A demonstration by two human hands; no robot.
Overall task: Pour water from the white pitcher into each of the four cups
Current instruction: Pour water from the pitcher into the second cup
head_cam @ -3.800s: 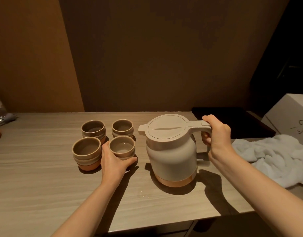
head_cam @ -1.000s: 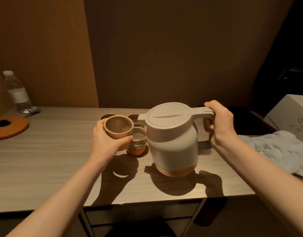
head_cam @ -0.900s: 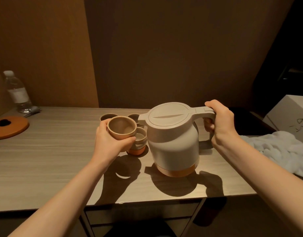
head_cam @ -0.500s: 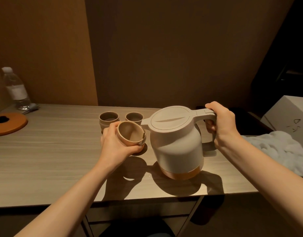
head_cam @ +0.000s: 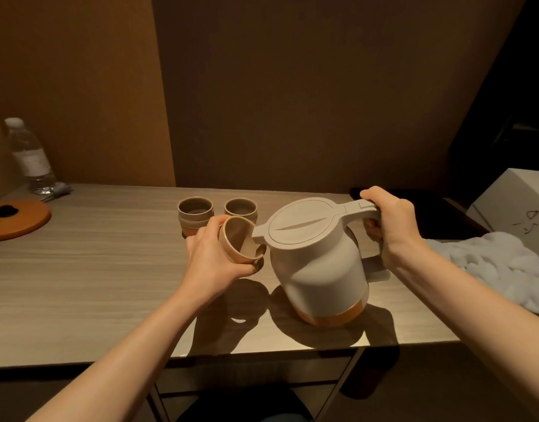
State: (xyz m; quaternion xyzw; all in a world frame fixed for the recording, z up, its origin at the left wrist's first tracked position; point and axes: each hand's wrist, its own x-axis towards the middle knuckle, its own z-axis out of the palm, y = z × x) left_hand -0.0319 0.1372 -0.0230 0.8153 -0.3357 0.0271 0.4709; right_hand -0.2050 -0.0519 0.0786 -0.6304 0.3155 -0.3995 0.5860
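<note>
1. White plastic forms the pitcher [head_cam: 320, 263], which is seen right of the frame's centre, tipped toward the left with its orange base edge resting on the wooden table [head_cam: 79, 269].
2. The pitcher's handle is grasped by the right hand [head_cam: 390, 226], fingers curled around it, in the right middle of the frame.
3. A beige cup [head_cam: 239, 242] is held by the left hand [head_cam: 213, 260] at the centre of the frame, fingers wrapped round its side, its mouth tilted toward the pitcher's spout [head_cam: 257, 237], which is just beside the rim.
4. Whether water is flowing cannot be told.
5. Two more cups [head_cam: 195, 213] [head_cam: 240, 208] are seen standing upright side by side behind the held cup, above centre.
6. A fourth cup is mostly hidden under the held one.
7. A water bottle [head_cam: 30, 156] and an orange round disc [head_cam: 18, 220] are placed at the left edge.
8. A white towel [head_cam: 499, 263] and a pale box [head_cam: 514, 205] are seen at the right edge.
</note>
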